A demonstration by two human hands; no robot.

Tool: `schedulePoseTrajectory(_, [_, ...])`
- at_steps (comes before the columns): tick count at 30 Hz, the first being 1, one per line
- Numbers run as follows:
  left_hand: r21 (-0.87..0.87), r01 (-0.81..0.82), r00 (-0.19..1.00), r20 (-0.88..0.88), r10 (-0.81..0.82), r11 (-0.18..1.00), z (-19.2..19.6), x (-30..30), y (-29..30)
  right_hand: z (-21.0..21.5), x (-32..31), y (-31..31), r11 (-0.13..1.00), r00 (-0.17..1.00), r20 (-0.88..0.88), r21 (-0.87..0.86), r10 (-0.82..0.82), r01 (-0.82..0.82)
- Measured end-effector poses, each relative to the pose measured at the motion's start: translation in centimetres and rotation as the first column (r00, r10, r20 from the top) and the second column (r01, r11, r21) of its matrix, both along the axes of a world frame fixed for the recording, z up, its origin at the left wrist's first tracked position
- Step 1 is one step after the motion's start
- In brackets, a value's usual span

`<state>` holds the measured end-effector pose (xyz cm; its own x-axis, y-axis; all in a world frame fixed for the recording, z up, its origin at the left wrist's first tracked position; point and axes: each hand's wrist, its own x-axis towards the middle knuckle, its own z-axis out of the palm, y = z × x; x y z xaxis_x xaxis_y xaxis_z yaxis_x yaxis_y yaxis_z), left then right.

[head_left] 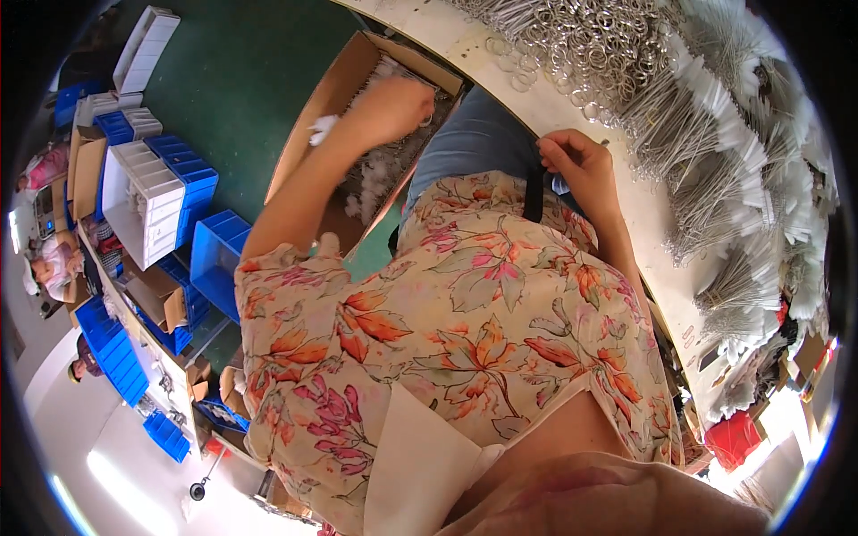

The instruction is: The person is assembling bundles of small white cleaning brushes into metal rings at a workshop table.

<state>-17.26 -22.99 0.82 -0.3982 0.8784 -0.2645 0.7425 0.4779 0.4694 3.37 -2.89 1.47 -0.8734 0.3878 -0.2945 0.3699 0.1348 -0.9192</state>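
Over a cardboard box [304, 121] on my left, my left hand [398, 109] is closed in a fist, with the back of the hand upward. Something small and shiny may be at its fingers, but I cannot make it out. Inside the box lie many thin wire brushes [380, 179] with white bristles. At the near edge of the worktable [657, 234], my right hand [579, 170] is curled, thumb against the bent fingers; whatever it may hold is hidden. Beyond it on the table is a heap of metal rings [594, 54].
Bundles of white-bristled wire brushes [715, 147] cover the table's far side. A red bag or cloth [733, 439] sits at lower right. Blue crates [219, 259] and a white crate [147, 201] are stacked on the left. Other people sit farther left.
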Motion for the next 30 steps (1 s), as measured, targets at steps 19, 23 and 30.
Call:
schedulePoseTrajectory(19, [-0.014,0.091,0.530,0.847,-0.037,0.996,3.0,-5.3,-0.5,5.5,-0.3,2.8,0.984,0.998,-0.064,-0.176,0.003,-0.014])
schedulePoseTrajectory(23, [0.227,0.130,0.628,0.734,-0.257,0.965,17.6,-7.8,4.6,9.0,1.6,5.6,0.991,0.943,-0.321,-0.117,-0.092,0.057])
schedulePoseTrajectory(30, [0.447,-0.160,0.984,0.138,0.109,0.880,22.0,-21.0,22.4,13.8,4.9,9.3,0.960,0.873,-0.400,-0.088,-0.278,0.265])
